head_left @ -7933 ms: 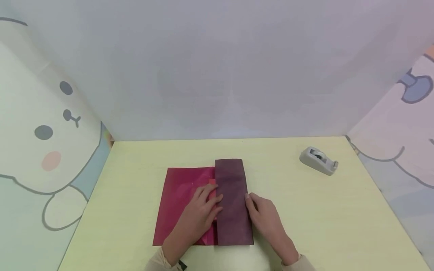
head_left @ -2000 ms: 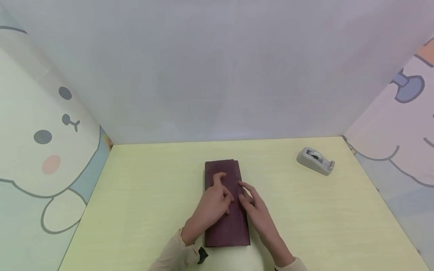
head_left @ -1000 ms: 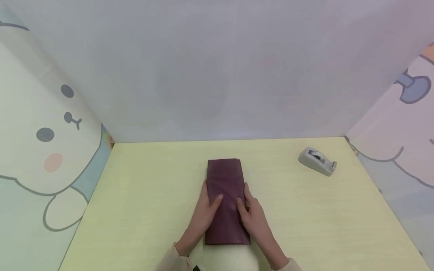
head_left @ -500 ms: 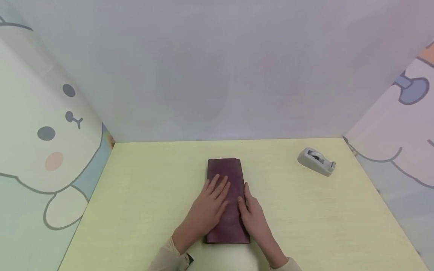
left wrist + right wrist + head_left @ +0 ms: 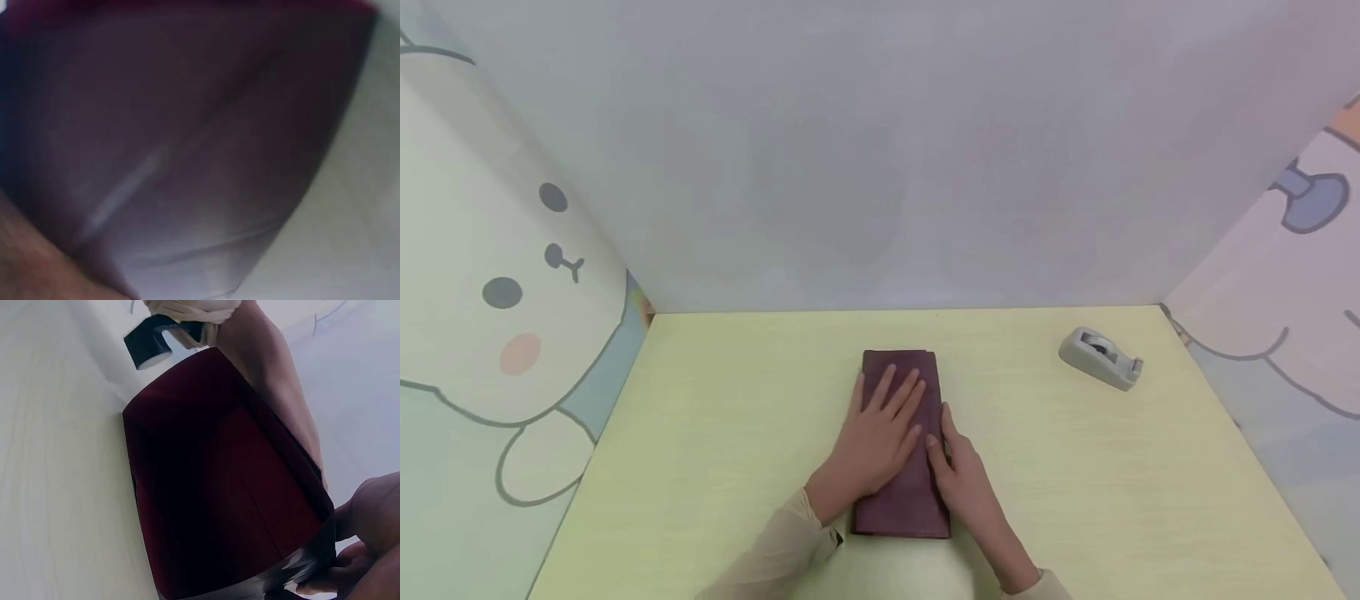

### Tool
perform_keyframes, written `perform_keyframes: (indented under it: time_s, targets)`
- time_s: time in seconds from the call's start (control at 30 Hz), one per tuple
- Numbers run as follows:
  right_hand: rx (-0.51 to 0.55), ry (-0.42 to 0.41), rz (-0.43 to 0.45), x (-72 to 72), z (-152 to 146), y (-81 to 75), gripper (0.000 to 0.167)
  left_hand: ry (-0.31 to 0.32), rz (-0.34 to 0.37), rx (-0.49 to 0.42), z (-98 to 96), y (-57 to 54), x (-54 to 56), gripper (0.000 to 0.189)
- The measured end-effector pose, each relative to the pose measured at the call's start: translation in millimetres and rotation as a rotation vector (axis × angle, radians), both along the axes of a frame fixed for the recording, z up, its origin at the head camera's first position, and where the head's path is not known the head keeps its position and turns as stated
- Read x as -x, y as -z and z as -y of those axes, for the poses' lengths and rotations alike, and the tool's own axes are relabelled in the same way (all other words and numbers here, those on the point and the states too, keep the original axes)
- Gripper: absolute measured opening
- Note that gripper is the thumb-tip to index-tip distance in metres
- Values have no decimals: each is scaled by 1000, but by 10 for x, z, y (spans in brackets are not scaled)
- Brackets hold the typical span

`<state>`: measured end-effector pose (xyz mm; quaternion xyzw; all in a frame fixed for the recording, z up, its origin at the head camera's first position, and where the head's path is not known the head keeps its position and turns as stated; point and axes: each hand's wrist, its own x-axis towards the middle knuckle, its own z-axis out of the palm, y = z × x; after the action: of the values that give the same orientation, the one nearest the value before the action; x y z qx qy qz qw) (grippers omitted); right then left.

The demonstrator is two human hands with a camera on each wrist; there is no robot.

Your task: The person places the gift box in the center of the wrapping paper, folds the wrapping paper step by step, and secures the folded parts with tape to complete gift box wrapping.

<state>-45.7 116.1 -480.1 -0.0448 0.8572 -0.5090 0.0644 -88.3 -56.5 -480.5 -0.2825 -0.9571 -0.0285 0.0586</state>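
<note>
A long package wrapped in dark maroon paper (image 5: 902,512) lies lengthwise in front of me on the table. Across its upper half my left hand (image 5: 872,437) rests palm down, fingers straight and spread, with the little finger along the left edge. My right hand (image 5: 961,479) holds the right edge, thumb on top and index finger down the side. The right wrist view looks into the near end of the wrapping (image 5: 237,500), where the paper stands as a hollow, unfolded sleeve. Blurred maroon paper (image 5: 187,125) fills most of the left wrist view.
A grey tape dispenser (image 5: 1101,358) stands at the back right of the pale yellow table (image 5: 715,400). A plain wall (image 5: 895,167) rises behind, with cartoon-printed panels on both sides. A dark piece (image 5: 147,342) hangs at the left cuff.
Earlier the magenta sheet lay half open over a red item; now it is wrapped round. The left hand has moved from gripping the left side to lying flat on top and slid farther up.
</note>
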Motion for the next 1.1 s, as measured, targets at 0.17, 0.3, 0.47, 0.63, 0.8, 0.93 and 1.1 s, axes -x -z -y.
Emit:
perform_keyframes:
  time_s: [0.17, 0.3, 0.47, 0.63, 0.8, 0.93, 1.1]
  targets:
    - [-9, 22, 17, -16, 19, -2, 65, -13, 8, 80, 11, -77, 49, 65]
    - [-32, 48, 15, -34, 29, 11, 65, 99, -63, 58, 89, -193, -244, 69]
    - [-6, 50, 3, -28, 33, 8, 65, 346, -336, -93, 272, -171, -716, 65]
    - [14, 57, 21, -29, 35, -23, 66, 478, -548, -196, 368, -23, -894, 39]
    - [38, 48, 46, -25, 59, -13, 66, 480, -619, -260, 385, 78, -932, 39]
    - [47, 47, 56, -22, 72, -3, 66, 473, -637, -324, 371, 108, -936, 41]
    - [42, 38, 52, -21, 77, 1, 66, 484, -671, -348, 332, 104, -916, 40]
